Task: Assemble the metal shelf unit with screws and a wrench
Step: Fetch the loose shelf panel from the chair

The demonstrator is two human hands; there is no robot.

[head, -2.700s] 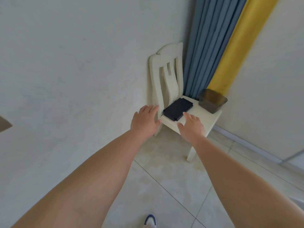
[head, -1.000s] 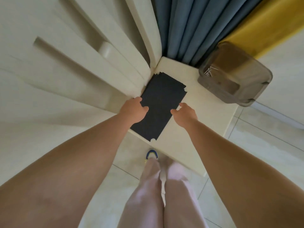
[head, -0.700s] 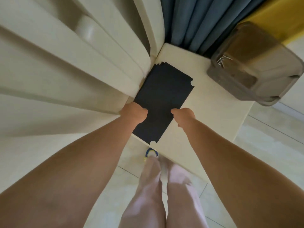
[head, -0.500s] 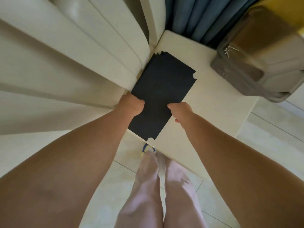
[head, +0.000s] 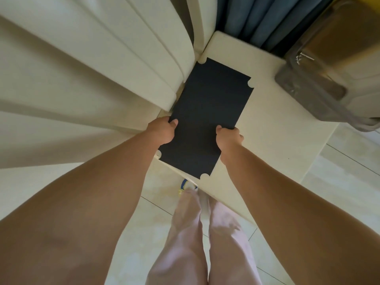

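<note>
Now that you've leaned in, your left hand (head: 163, 131) and right hand (head: 229, 138) both grip the long edges of the black shelf panel (head: 207, 118) on the chair seat (head: 265, 128), seemingly lifting it; assembly hasn't started.

Your left hand (head: 162, 131) and right hand (head: 229, 138) grip the long edges of the black shelf panel (head: 207, 118), which lies on the chair seat (head: 273, 128) near its front edge; a brown bin (head: 329, 79) stands at the seat's far right corner.
</note>
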